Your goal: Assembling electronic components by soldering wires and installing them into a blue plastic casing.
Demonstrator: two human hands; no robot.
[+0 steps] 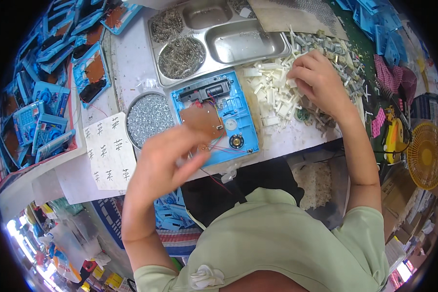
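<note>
A blue plastic casing (246, 112) lies open on the table before me. Inside it are a brown circuit board (202, 119), a black battery-box-like part, a round speaker (236, 141) and thin coloured wires. My left hand (168, 158) hovers over the casing's lower left corner, somewhat blurred, thumb and fingers apart with nothing seen between them. To the right, my right hand (321, 82) reaches into a heap of small white plastic parts (272, 92). Its fingers are bent together at the heap, apparently pinching one white part; the fingertips are partly hidden.
A round bowl of small screws (151, 117) stands left of the casing. Behind it is a metal compartment tray (248, 46) with springs. Grey metal-like pieces (343, 63) lie beyond the white heap. Blue casings (46, 117) pile up at left; a yellow fan (423, 155) stands at right.
</note>
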